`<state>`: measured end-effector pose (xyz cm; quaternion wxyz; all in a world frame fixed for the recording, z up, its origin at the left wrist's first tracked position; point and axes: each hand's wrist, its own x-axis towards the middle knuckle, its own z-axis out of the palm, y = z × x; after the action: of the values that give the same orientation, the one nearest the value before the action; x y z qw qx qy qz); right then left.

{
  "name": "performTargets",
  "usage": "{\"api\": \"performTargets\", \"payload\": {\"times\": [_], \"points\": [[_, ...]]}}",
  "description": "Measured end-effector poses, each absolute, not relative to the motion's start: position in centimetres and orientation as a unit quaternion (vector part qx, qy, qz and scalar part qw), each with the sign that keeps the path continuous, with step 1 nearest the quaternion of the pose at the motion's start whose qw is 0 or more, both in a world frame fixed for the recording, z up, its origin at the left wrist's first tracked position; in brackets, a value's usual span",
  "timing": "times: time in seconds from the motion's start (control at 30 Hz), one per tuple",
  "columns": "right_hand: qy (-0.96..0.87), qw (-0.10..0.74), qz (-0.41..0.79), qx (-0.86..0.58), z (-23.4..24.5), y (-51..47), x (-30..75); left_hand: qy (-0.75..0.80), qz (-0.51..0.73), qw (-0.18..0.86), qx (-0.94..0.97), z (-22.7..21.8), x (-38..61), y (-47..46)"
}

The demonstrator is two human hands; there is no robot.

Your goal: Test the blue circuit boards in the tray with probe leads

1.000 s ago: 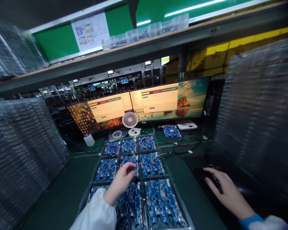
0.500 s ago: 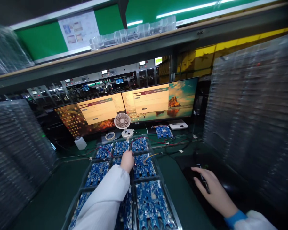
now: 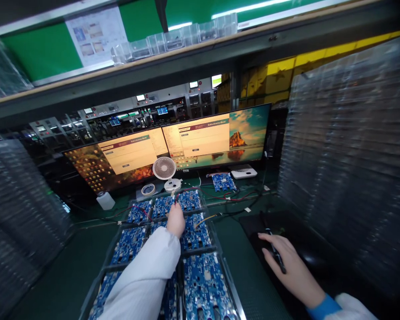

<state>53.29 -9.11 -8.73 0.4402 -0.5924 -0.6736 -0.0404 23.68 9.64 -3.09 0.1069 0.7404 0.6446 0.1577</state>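
Observation:
My left hand (image 3: 176, 221) reaches over a tray (image 3: 181, 253) of blue circuit boards (image 3: 206, 282). Its fingers are pinched on what looks like the end of a thin red cable (image 3: 183, 190), though the tip is mostly hidden. That hand is between the back boards of the tray. My right hand (image 3: 291, 262) holds a dark pen (image 3: 276, 251) between thumb and fingers, above a black mat (image 3: 253, 222). A yellow cable (image 3: 206, 218) runs onto a board right of my left hand. Another red cable (image 3: 143, 209) reaches a board on the left.
Behind the tray stand a small white fan (image 3: 164, 169), a tape roll (image 3: 148, 190), a white bottle (image 3: 106, 201) and two monitors (image 3: 200, 138). A loose board (image 3: 223, 182) lies beside a white device (image 3: 244, 172). Tall tray stacks (image 3: 340, 155) flank the bench; a shelf (image 3: 186, 53) crosses above.
The whole view has shifted slightly, so things sit a little further left. My left hand stays over the back of the tray; my right hand still holds the pen.

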Motion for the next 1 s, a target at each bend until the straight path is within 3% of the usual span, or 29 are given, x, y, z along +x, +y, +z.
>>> {"api": "performTargets", "payload": {"times": [0.43,0.73,1.0], "points": [[-0.677,0.447,-0.042,-0.583,-8.3,-9.2,53.2,0.526,0.115,0.206,0.817,-2.3,24.3,6.0],[-0.668,0.44,-0.03,-0.6,-8.2,-9.2,53.3,0.53,0.128,0.236,0.805,-0.6,25.0,4.7],[-0.666,0.431,-0.024,-0.609,-7.9,-9.4,53.3,0.503,0.173,0.466,0.707,0.0,22.3,-1.1]]}}
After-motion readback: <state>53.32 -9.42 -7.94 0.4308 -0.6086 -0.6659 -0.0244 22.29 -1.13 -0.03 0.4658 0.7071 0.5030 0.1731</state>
